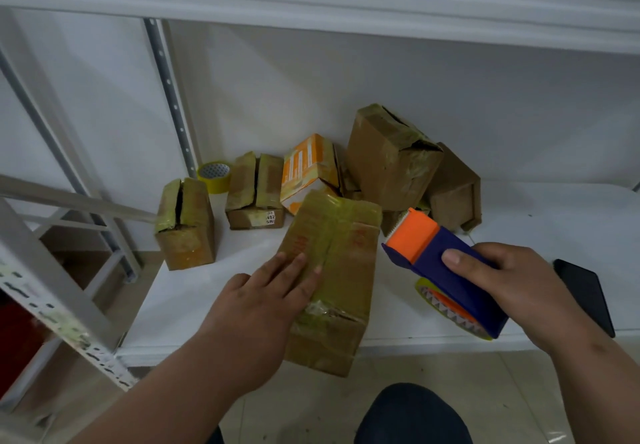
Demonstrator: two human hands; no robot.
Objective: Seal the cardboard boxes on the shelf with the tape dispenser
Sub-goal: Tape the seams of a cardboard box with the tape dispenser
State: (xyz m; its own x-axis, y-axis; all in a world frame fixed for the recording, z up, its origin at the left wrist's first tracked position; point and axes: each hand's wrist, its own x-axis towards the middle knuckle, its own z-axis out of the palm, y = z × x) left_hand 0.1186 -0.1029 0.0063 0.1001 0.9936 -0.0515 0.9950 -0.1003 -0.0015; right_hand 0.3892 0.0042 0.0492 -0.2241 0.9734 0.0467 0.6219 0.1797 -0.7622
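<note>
right hand [519, 291] grips tape dispenser [446, 263] above shelf [554, 211] | left hand [263, 301] flat, fingers straight, on nearest box [343, 253] at shelf edge | six cardboard boxes | one tape roll [214, 175] behind | phone [585, 294] right

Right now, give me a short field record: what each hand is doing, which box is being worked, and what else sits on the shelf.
left hand: flat, fingers straight, pressing the top of the front box
right hand: grips the tape dispenser, held off the box to its right
front box: taped over the top, overhangs the shelf edge
other boxes: several behind, incl. split-top box, orange box
spare tape roll: back left
black phone: far right
</note>
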